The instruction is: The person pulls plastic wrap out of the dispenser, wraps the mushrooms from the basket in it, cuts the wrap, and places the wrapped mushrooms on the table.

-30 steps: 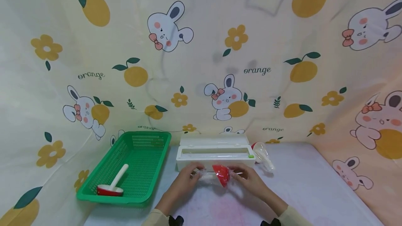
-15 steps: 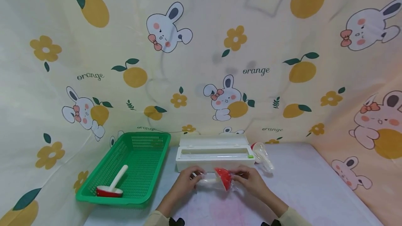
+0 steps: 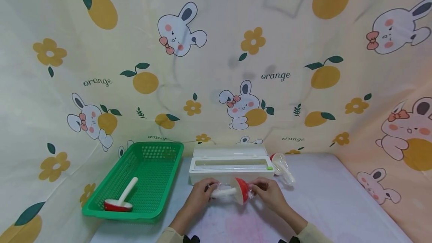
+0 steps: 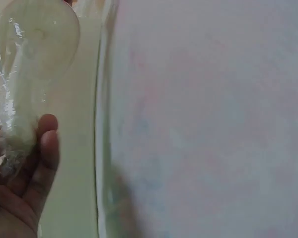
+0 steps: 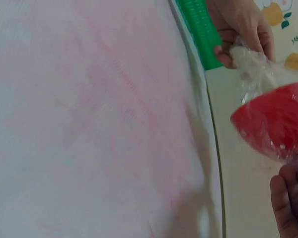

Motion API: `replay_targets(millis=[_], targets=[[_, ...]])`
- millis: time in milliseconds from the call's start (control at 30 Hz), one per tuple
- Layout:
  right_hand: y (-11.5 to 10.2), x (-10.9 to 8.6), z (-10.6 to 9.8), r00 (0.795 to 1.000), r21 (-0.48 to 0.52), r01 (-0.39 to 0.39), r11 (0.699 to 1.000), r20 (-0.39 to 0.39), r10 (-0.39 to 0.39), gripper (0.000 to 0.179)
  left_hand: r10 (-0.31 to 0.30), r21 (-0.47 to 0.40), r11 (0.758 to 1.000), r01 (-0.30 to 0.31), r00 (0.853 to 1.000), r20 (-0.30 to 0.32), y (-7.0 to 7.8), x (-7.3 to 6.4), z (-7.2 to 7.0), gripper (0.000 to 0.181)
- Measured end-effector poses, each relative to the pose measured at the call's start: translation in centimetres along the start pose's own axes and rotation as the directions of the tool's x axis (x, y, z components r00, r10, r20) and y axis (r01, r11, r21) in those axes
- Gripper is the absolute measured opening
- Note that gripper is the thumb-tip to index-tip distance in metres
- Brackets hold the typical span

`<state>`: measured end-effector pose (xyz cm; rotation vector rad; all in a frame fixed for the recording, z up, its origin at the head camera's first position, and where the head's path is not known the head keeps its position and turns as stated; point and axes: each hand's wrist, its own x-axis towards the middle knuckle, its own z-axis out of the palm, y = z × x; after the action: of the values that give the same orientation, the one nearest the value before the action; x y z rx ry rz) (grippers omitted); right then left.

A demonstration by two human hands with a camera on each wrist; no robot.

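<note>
Red-capped item [image 3: 239,191] btwn hands [image 3: 201,194] [image 3: 270,194]; cap [image 5: 275,121] cut off, R-wrist view.

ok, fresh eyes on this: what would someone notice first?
Probably the red mushroom in clear film, front and center, stem end in the left hand, cap at the right hand's fingertips. Next, the green basket at left with another mushroom inside, and the rabbit-and-orange print sheet filling the background.
</note>
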<state>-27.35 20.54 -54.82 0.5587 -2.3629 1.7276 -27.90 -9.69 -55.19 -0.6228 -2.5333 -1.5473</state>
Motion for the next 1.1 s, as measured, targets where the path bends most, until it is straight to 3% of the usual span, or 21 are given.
replay_targets(millis=[167, 300, 400, 600, 867, 1100], targets=[[-0.5, 0.2, 0.0, 0.997, 0.012, -0.037, 0.999, -0.069, 0.038, 0.014, 0.013, -0.069, 0.998, -0.012, 1.000, 0.023, 0.1, 0.0, -0.5, 0.028], [-0.6, 0.1, 0.0, 0.991, 0.021, -0.027, 0.999, -0.134, 0.030, 0.019, 0.085, -0.032, 0.996, -0.083, 0.995, 0.045, 0.2, 0.0, -0.8, 0.040], [-0.8, 0.0, 0.0, 0.987, 0.044, -0.036, 0.998, -0.152, 0.042, 0.016, 0.105, 0.029, 0.994, -0.106, 0.993, 0.049, 0.5, -0.1, -0.8, 0.037], [-1.4, -0.1, 0.2, 0.988, 0.090, -0.099, 0.991, -0.112, 0.108, 0.017, 0.115, -0.019, 0.993, -0.115, 0.993, 0.000, 0.4, -0.2, -0.7, 0.026], [-1.3, -0.2, 0.7, 0.997, 0.057, -0.011, 0.998, -0.072, 0.015, 0.023, 0.138, -0.072, 0.987, -0.142, 0.989, -0.059, 0.2, 0.1, -0.6, 0.023], [-1.0, -0.3, 0.8, 0.996, 0.051, -0.030, 0.998, -0.086, 0.035, 0.011, 0.122, 0.028, 0.992, -0.121, 0.991, -0.048, 0.3, -0.3, -0.3, 0.024]])
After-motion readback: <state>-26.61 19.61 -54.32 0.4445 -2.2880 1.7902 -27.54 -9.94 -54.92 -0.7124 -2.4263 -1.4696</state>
